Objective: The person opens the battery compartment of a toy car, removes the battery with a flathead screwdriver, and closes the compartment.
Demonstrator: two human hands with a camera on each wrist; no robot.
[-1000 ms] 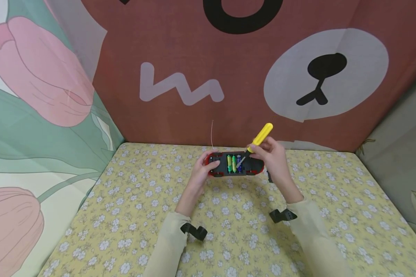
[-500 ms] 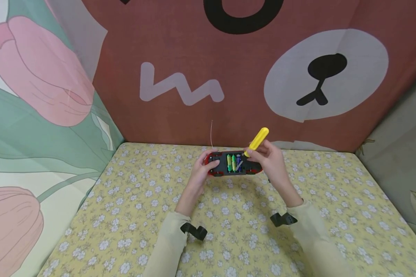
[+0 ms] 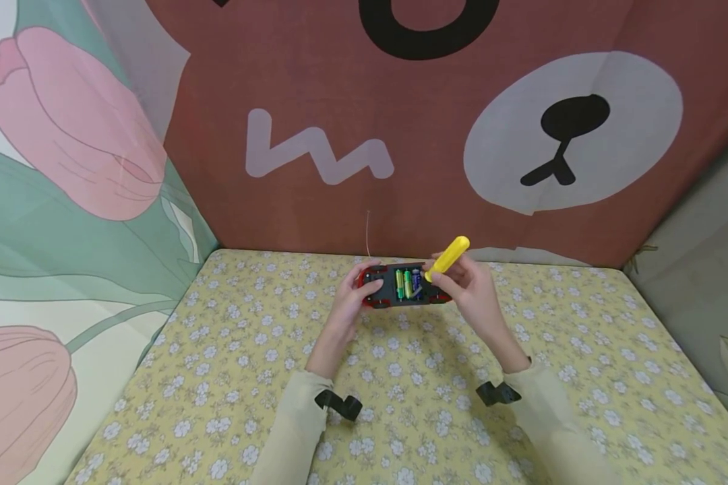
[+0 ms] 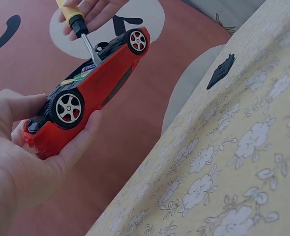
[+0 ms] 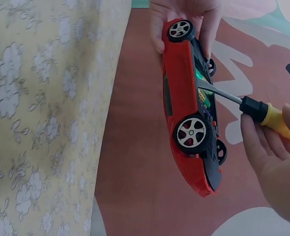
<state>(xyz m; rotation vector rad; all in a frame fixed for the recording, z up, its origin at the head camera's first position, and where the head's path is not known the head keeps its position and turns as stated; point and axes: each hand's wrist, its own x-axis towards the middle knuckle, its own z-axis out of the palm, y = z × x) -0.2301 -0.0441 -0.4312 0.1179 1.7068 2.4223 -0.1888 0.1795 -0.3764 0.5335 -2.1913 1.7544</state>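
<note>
Clerk: Item under examination?

Inspector: A red plastic toy car (image 5: 180,93) with silver-spoked black wheels, held in the air above the table, black underside facing the head camera.

Clerk: Condition of the underside?

Inspector: Its battery bay is uncovered. Two green cylindrical batteries (image 3: 403,285) lie side by side, with a dark blue cylindrical battery (image 3: 416,278) next to them.

Clerk: Tool in use?

Inspector: A screwdriver with a yellow handle, black collar and metal shaft (image 3: 449,257). It is tilted, its tip at the bay; whether it presses on a battery, I cannot tell.

Clerk: State of the hands?

Inspector: The left hand (image 3: 350,300) grips one end of the car, thumb on the underside. The right hand (image 3: 476,293) pinches the screwdriver handle near the collar.

Clerk: Surroundings?

Inspector: A flat black plastic piece (image 4: 221,71) lies on the table (image 3: 412,417), which wears a yellow cloth with white flowers. Behind stands a reddish-brown fabric backdrop with a cartoon face (image 3: 315,74).
</note>
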